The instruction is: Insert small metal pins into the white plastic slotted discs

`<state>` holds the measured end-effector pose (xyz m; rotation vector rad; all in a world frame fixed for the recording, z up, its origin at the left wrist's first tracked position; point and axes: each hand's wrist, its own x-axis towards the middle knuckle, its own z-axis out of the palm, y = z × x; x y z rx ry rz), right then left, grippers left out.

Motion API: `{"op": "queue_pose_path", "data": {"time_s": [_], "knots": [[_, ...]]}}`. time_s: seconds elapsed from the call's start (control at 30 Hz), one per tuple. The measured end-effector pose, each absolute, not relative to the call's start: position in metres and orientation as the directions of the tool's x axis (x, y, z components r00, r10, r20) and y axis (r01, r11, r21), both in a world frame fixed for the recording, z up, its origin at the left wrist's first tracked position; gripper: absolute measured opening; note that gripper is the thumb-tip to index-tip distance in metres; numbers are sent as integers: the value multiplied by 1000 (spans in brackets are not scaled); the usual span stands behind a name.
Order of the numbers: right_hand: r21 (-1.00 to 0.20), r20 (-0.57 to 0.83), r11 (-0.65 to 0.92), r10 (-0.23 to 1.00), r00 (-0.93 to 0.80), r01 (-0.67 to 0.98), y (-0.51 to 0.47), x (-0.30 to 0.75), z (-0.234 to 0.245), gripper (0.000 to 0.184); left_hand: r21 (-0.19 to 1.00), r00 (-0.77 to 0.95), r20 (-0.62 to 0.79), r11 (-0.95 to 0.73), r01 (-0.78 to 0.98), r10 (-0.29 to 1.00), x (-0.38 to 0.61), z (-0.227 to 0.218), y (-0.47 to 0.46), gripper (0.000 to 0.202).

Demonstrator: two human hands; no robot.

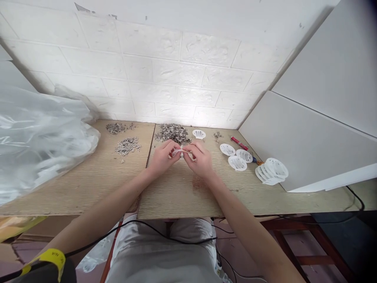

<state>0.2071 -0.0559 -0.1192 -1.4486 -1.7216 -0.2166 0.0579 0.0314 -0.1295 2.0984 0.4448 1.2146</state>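
Note:
My left hand (163, 158) and my right hand (200, 158) meet over the middle of the table, fingertips close together. Between them they pinch a thin white plastic disc (177, 151), seen nearly edge-on; the fingers hide much of it. Just behind the hands lies a heap of small grey metal pieces (173, 133). A similar white slotted disc (199, 134) lies flat beyond my right hand. Farther right, several more slotted discs (237, 162) rest on the wood.
A stack of white discs (271, 171) stands near a grey panel (318, 141) at right. A red tube (239, 143) lies behind the loose discs. Small metal parts (127, 146) are piled at left, beside a large plastic bag (44, 137). A black cable (153, 226) crosses my lap.

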Motion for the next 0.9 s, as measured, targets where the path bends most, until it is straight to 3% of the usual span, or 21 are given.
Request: {"op": "queue_pose_path", "data": {"time_s": [0.1, 0.17, 0.3, 0.4, 0.5, 0.6, 0.73, 0.9], "knots": [[-426, 689, 315, 720, 79, 848, -53, 208, -121, 19, 670, 549, 613, -742, 18, 567, 59, -130, 34, 13], [-530, 616, 261, 773, 155, 807, -51, 209, -120, 17, 713, 589, 544, -700, 52, 598, 59, -128, 36, 16], [-755, 322, 108, 920, 223, 646, -45, 211, -115, 14, 807, 663, 314, -558, 191, 680, 57, -119, 39, 20], [-816, 36, -92, 977, 209, 570, -44, 211, -104, 9, 827, 721, 54, -436, 355, 691, 54, -110, 40, 23], [-839, -229, -261, 965, 125, 478, -44, 211, -93, 11, 824, 780, -179, -342, 451, 599, 51, -102, 41, 27], [-821, -363, -318, 932, -3, 475, -43, 211, -85, 18, 770, 798, -277, -374, 517, 535, 53, -95, 46, 24], [-726, -479, -347, 875, -74, 594, -36, 214, -81, 23, 654, 799, -353, -483, 583, 487, 62, -89, 53, 19], [-696, -499, -315, 858, -119, 646, -29, 216, -79, 28, 622, 800, -364, -515, 590, 477, 64, -84, 53, 22]]}}
